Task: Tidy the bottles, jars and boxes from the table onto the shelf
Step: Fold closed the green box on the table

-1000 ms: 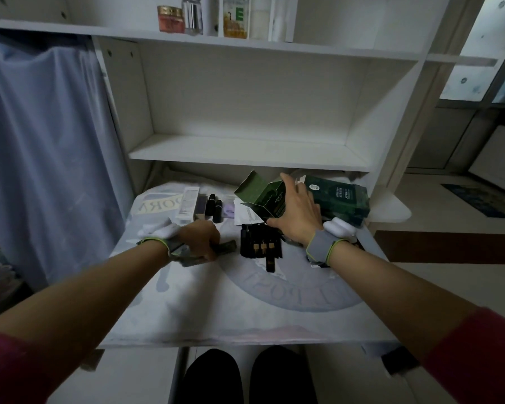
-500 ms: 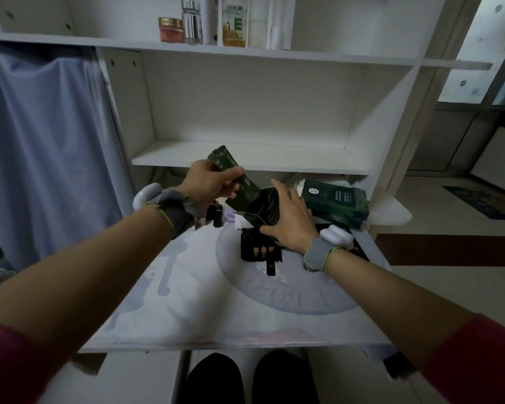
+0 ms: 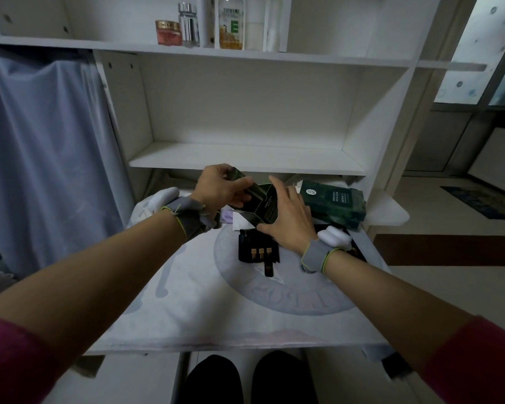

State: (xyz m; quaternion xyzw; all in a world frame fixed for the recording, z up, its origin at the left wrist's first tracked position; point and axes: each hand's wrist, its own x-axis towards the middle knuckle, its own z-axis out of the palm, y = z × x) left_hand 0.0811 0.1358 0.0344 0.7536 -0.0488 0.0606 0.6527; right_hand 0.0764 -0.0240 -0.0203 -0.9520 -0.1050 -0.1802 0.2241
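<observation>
My left hand (image 3: pixel 220 186) grips a dark green tube (image 3: pixel 247 185) whose lower end goes into the open top of a small dark green box (image 3: pixel 263 207). My right hand (image 3: pixel 287 218) holds that box from the right, just above the table (image 3: pixel 204 301). A larger green box (image 3: pixel 334 204) lies at the table's back right. A black tray of small vials (image 3: pixel 257 250) sits in front of my hands. The white shelf (image 3: pixel 245 160) behind has a bare middle board. On the upper board stand a pink jar (image 3: pixel 168 32), a silver bottle (image 3: pixel 188 24) and a clear bottle (image 3: pixel 231 24).
A blue curtain (image 3: pixel 47 158) hangs at the left. A white printed cloth covers the table. White papers (image 3: pixel 239 221) lie under the small box. A small side ledge (image 3: pixel 389 209) juts from the shelf at the right. My dark shoes show below the table's front edge.
My left hand lifted the green tube off the table and brought it to the small box. My right hand raised the box upright. The tube has now sunk further into the box.
</observation>
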